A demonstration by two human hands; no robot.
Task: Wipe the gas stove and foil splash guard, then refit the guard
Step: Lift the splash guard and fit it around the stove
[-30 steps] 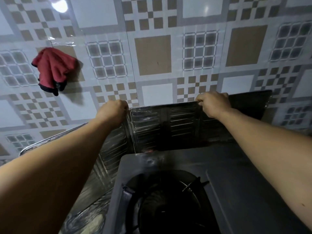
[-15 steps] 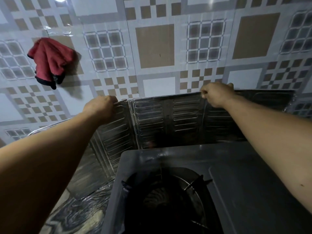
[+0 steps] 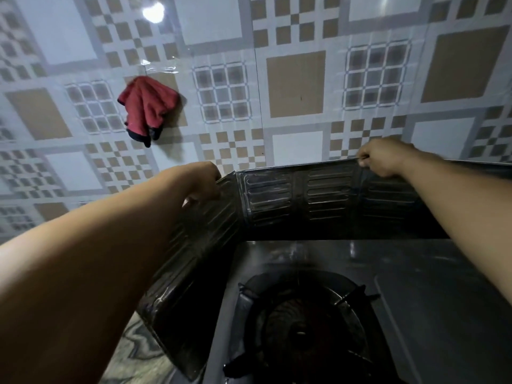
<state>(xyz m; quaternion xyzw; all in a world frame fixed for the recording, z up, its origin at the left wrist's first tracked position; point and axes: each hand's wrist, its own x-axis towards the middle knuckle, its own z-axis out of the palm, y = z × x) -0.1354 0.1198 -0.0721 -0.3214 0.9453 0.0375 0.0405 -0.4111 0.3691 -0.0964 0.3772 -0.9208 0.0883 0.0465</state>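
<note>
Tiled wall (image 3: 293,84) behind; my left hand (image 3: 203,180) and right hand (image 3: 383,157) fingers pinching foil guard (image 3: 299,198) top edge, seating it round stove (image 3: 415,273).

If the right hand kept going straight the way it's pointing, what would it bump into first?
Probably the tiled wall. The right hand grips the top edge of the foil splash guard and points away from the person, and the wall stands just behind the guard, though how close is hard to judge.

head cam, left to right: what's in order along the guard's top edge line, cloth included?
red cloth hanging on the wall → left hand gripping the foil splash guard → right hand pinching its top edge
</note>
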